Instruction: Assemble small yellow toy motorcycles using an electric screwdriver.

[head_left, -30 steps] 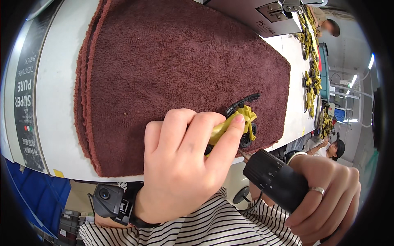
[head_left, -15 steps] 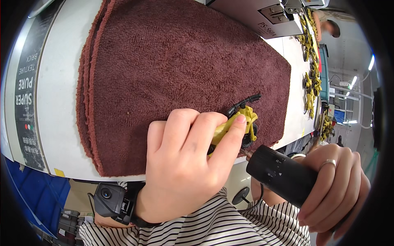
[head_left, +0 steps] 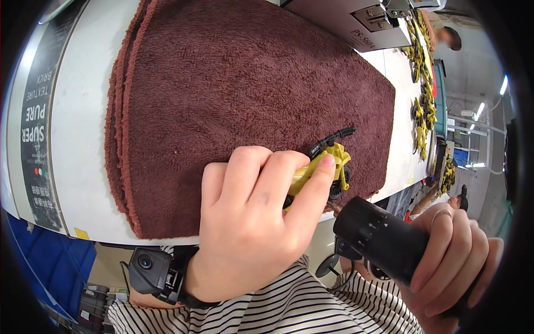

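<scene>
My left hand [head_left: 256,211] is closed around a small yellow toy motorcycle [head_left: 337,156] with black handlebars and a black wheel, holding it down near the front edge of a folded maroon towel [head_left: 239,83]. Much of the toy's body is hidden under my fingers. In my right hand [head_left: 459,259] is a black electric screwdriver [head_left: 384,236], my fingers wrapped round its body. Its metal bit points left at the toy's underside, close beside my left index finger. Whether the bit touches the toy I cannot tell.
A grey boxy machine [head_left: 356,25] stands at the back right of the white table [head_left: 83,111]. Several yellow toy motorcycles [head_left: 420,119] line the right side. Other people work beyond, one at the far right back. A blue bin [head_left: 55,267] sits at lower left.
The screwdriver has rolled slightly about its length as my right hand turned. My left hand and the toy stay nearly in place. A person shows more at the right.
</scene>
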The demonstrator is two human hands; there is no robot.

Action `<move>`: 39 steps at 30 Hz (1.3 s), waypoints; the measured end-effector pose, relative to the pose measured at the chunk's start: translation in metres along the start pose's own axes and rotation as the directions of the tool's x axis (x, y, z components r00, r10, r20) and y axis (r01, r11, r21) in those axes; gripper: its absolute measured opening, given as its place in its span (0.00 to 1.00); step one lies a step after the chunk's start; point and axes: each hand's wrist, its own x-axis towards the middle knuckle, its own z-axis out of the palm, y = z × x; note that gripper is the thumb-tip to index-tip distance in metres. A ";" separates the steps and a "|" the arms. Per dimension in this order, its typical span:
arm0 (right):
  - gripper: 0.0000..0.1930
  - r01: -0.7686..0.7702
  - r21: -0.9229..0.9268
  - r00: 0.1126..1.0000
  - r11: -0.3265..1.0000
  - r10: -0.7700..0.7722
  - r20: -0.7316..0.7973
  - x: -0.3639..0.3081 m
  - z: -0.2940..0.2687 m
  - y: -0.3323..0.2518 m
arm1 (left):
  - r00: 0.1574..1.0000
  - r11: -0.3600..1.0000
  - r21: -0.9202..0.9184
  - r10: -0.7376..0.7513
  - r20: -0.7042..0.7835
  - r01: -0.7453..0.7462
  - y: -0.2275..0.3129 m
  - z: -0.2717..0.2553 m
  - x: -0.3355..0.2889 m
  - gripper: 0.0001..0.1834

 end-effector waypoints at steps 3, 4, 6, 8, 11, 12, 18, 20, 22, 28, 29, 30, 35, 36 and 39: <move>0.09 0.171 0.106 0.916 0.980 -0.197 0.349 0.039 -0.009 0.023 | 1.000 1.000 -0.005 -0.007 -0.016 0.007 -0.002 -0.001 -0.001 0.27; 0.07 0.082 0.337 0.926 0.938 -0.197 0.323 0.040 -0.011 0.025 | 1.000 1.000 -0.002 -0.006 -0.017 0.006 -0.002 -0.001 -0.001 0.27; 0.09 -0.006 0.552 0.935 0.834 -0.191 0.299 0.037 -0.012 0.023 | 1.000 1.000 0.003 -0.007 -0.020 0.007 -0.002 0.000 -0.001 0.27; 0.12 0.065 0.343 0.986 0.937 -0.114 0.125 0.030 -0.012 0.010 | 1.000 1.000 0.007 0.003 -0.022 -0.002 -0.001 0.000 0.000 0.27; 0.12 0.173 0.274 0.984 0.946 -0.178 -0.008 0.024 -0.006 0.013 | 1.000 1.000 0.005 -0.001 -0.009 0.001 0.000 -0.001 0.000 0.27; 0.12 0.173 0.277 0.984 0.945 -0.178 -0.008 0.028 -0.007 0.017 | 1.000 1.000 0.008 -0.003 -0.009 0.003 0.000 -0.001 0.000 0.27; 0.10 -0.048 0.059 0.999 0.997 0.048 -0.006 0.015 0.016 0.008 | 1.000 1.000 0.007 -0.013 -0.004 0.013 -0.003 -0.001 -0.001 0.28; 0.10 0.071 0.101 0.995 0.992 -0.077 0.058 0.023 0.008 0.018 | 1.000 1.000 -0.003 -0.004 -0.001 0.004 -0.001 -0.002 0.000 0.28; 0.10 0.182 0.167 0.972 0.969 -0.202 0.116 0.024 0.005 0.027 | 1.000 1.000 -0.005 -0.003 0.003 0.003 -0.001 -0.002 0.000 0.28; 0.10 0.194 0.141 0.972 0.971 -0.209 0.108 0.019 0.003 0.025 | 1.000 1.000 -0.001 -0.012 0.006 0.012 -0.001 -0.002 0.000 0.28; 0.10 0.188 0.132 0.973 0.973 -0.203 0.110 0.018 0.003 0.024 | 1.000 1.000 -0.004 -0.010 0.006 0.010 -0.001 -0.003 0.000 0.28; 0.09 0.182 0.123 0.974 0.976 -0.196 0.112 0.018 0.003 0.023 | 1.000 1.000 -0.005 -0.009 0.005 0.009 -0.001 -0.002 0.000 0.28; 0.10 0.199 0.129 0.975 0.971 -0.210 0.079 0.018 0.005 0.024 | 1.000 1.000 -0.008 -0.001 -0.001 0.001 -0.001 -0.003 0.000 0.27; 0.10 0.194 0.125 0.976 0.973 -0.203 0.072 0.018 0.005 0.023 | 1.000 1.000 -0.008 -0.001 -0.001 0.001 -0.001 -0.004 0.000 0.27; 0.10 0.195 0.116 0.976 0.974 -0.205 0.079 0.018 0.005 0.025 | 1.000 1.000 -0.012 0.002 0.000 -0.002 -0.003 -0.002 0.000 0.27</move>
